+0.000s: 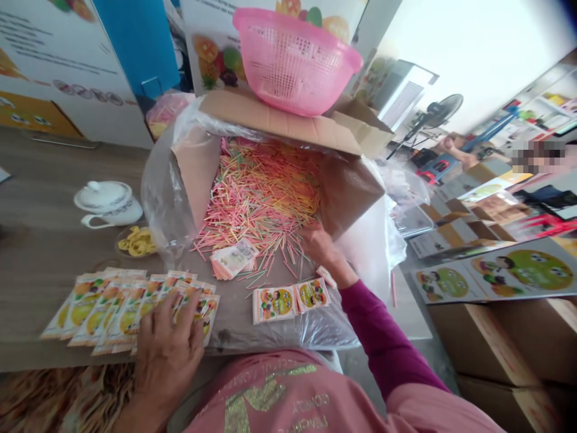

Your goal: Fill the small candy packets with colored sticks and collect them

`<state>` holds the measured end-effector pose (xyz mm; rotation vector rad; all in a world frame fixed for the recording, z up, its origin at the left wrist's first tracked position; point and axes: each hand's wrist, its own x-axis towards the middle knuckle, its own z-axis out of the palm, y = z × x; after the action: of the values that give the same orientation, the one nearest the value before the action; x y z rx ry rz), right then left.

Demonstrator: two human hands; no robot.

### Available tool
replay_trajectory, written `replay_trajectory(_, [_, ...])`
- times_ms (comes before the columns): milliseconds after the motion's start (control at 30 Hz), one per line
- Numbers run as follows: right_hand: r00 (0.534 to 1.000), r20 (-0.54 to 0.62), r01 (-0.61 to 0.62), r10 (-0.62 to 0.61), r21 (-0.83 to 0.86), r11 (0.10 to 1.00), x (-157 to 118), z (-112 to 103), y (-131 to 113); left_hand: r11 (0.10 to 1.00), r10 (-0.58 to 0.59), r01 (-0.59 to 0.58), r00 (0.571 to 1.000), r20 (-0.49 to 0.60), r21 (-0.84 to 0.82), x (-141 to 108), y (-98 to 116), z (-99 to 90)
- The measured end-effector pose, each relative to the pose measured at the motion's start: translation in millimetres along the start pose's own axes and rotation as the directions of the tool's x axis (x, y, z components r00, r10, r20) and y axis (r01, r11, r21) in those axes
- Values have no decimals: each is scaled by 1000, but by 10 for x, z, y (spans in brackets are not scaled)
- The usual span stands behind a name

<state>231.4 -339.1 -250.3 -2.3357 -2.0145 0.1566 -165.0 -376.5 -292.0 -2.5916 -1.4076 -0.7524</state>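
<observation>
Pink cloth of the wearer's shirt, with glittery lettering, meets the near edge of a wood-grained desk. Along that edge, towards the near left corner, glossy fruit-printed packets lie fanned in overlapping rows, perhaps so each lifts easily. The left hand rests palm down over their right end, its grip loose and spread, seemingly steadying them. Midway along the near edge, two flat packet piles sit side by side on crinkled clear film. Farther in, the purple-sleeved right hand reaches to thin, straight sticks; its tips are hidden, so whether its grip is closed on any cannot be told. Left of it lies a pale printed stack with striped edges. The sticks, pink, yellow and green, spill from a cardboard box whose mouth faces the wearer, probably to keep them within reach. Towards the desk's left edge stand a dish of curled yellow pieces and a smooth white lidded pot. Behind, a pink mesh basket appears to perch on the box's flap; beyond the desk's right edge are brown cartons and, farther off, a blurred fan.
</observation>
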Motion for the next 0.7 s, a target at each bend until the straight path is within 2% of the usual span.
replay_trajectory(67, [978,69,-188,197,-115,975,-59,-54,137,996,22,-25,999,-40,-85,137,50,-56])
replay_trajectory(133, [950,135,-258,282,-172,951,-77,-44,210,989,65,-67,998,-20,-129,351,157,-55])
replay_trajectory(233, [944,166,-256,284,-171,951,-35,36,227,990,118,-104,982,147,-100,747,346,71])
replay_trajectory(300, [947,154,-260,283,-154,953,9,91,216,993,117,-108,952,281,-48,978,442,199])
replay_trajectory(367, [948,140,-268,287,-136,954,37,141,208,993,105,-115,924,368,5,1126,500,314])
replay_trajectory(533, [961,76,-263,267,-66,963,-19,281,199,985,124,-163,899,419,58,1144,552,431])
replay_trajectory(700, [993,-53,-116,108,-180,977,-90,337,153,983,121,-168,900,418,78,1085,560,416])
